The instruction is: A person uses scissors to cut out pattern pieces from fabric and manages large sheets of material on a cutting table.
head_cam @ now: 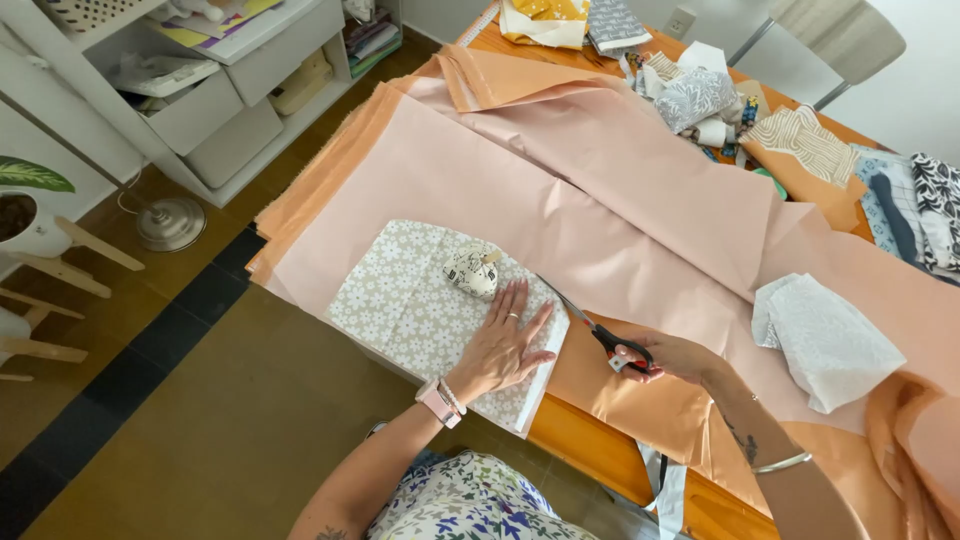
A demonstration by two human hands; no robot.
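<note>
Peach fabric (620, 190) (smooth); scissors (600, 335) in right hand (670, 355)

Left hand (503, 345) flat, right hand (668, 357) clenched.

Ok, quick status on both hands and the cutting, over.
Left hand flat on floral fabric piece. Right hand holds scissors, blades at the piece's edge on peach cloth. Small weight sits on piece, beside left fingertips.

I see the left hand (500, 345) flat on floral fabric (410, 305); the right hand (665, 355) grips scissors (600, 335) over peach cloth (600, 200).
</note>
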